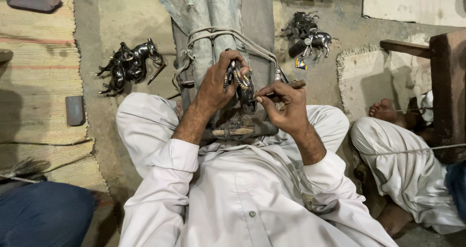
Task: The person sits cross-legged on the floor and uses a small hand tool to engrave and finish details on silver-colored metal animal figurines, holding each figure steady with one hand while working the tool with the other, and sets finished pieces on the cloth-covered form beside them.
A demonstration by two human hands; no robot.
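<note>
A dark metal figurine is clamped in the left hand grip; a wooden-handled tool is pinched in the right hand grip, its tip just beside the figurine. More figurines lie well left on the floor.

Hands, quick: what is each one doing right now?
Left hand: closed on a dark metal figurine.
Right hand: fingers pinched on a wooden-handled tool.
</note>
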